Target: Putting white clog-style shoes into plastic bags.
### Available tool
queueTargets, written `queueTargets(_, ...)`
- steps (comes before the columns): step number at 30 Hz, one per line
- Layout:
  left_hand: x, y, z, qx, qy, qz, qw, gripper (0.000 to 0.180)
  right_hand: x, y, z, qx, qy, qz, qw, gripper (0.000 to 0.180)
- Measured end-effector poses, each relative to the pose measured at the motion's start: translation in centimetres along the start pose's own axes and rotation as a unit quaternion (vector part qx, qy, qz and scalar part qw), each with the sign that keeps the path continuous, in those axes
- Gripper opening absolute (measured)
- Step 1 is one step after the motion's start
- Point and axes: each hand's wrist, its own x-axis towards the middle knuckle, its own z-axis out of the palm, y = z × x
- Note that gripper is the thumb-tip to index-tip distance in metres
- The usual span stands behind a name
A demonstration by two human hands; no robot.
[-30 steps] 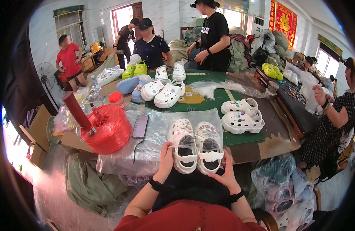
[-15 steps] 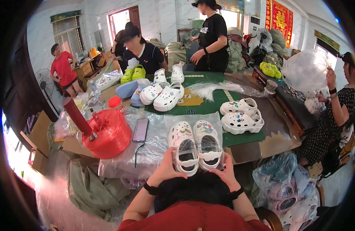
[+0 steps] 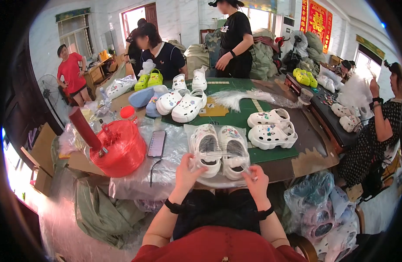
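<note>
A pair of white clogs (image 3: 234, 150) with colourful charms lies inside a clear plastic bag (image 3: 192, 136) at the table's near edge, toes pointing away from me. My left hand (image 3: 186, 171) pinches the bag's near left corner beside the left clog's heel. With fingertips closed, my right hand (image 3: 256, 180) grips the bag's near right corner. Both heels rest just beyond my fingers. Right of the bag, a second pair of white clogs (image 3: 273, 134) sits unbagged on the green mat (image 3: 270, 157). Further off stand more white clogs (image 3: 188, 107) with charms.
To the left are a phone (image 3: 157, 144), a red roll of plastic twine (image 3: 121, 148) and a red-lidded jar (image 3: 128, 113). A bundle of clear bags (image 3: 236, 99) lies across the mat. Co-workers stand or sit around the table. Bagged clogs (image 3: 318, 218) are piled low at right.
The bagged clogs have moved slightly away from me and down flat onto the table. My hands have shifted from the clogs' sides to the bag's near corners.
</note>
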Motion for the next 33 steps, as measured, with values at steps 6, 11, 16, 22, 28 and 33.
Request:
queueTargets(6, -3.2, -2.0, 0.6, 0.152, -0.005, 0.024, 0.988, 0.075, -1.5, -1.7, -1.2, -0.029, -0.033, -0.075, 0.996, 0.055)
queueTargets(11, -4.3, 2.4, 1.7, 0.214, 0.051, 0.163, 0.962, 0.092, -1.3, -2.9, -0.7, -0.112, -0.05, -0.107, 0.987, 0.081)
queueTargets(16, -3.2, 1.2, 3.8, 0.193, 0.024, 0.159, 0.968, 0.096, -0.3, -3.3, 0.9, -0.145, -0.091, -0.038, 0.985, 0.07)
queueTargets(22, -3.0, -2.5, 2.0, 0.189, 0.056, 0.163, 0.967, 0.07, -0.6, 0.5, 0.1, -0.158, -0.043, -0.037, 0.986, 0.044)
queueTargets(28, -3.4, -4.0, -0.1, 0.156, 0.097, 0.204, 0.962, 0.051, -1.6, 1.4, -1.2, -0.077, -0.022, -0.098, 0.992, 0.023)
queueTargets(33, -3.9, -1.9, -3.4, 0.176, 0.076, 0.093, 0.977, 0.046, -2.6, 0.9, -4.4, 0.008, -0.088, -0.054, 0.995, 0.032)
